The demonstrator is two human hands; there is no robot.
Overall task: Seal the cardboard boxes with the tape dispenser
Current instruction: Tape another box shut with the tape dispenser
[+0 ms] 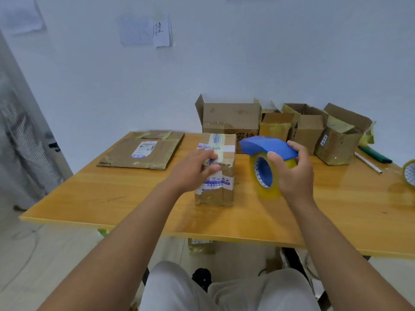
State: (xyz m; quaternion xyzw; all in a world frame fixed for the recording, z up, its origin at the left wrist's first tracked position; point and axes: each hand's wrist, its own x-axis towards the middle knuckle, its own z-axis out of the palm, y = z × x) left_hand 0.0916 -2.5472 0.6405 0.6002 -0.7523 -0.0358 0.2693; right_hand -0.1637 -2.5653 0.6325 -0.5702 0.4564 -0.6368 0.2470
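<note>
So, the small cardboard box (pixel 216 173) stood near the middle of the wooden table (pixel 125 198), brown, worn, wrapped in yellowish clear tape plus white tape with blue print across its top and front (corners looked scuffed). The tape dispenser (pixel 268 153) was just right of it: blue curved cover over a roll of yellowish clear tape on a blue-and-white core, held just above the table or touching it, could not tell which. The right hand (pixel 292 173) gripped it, thumb curled onto the near edge of the cover, fingers wrapped over the far edge. The left hand (pixel 193 169) lay on the box's left upper edge, fingers fairly straight and close together, pressing the white tape. Behind, a row of open boxes (pixel 289 129) sat against the wall. A flattened carton (pixel 143 151) with a shipping label lay at the table's far left.
</note>
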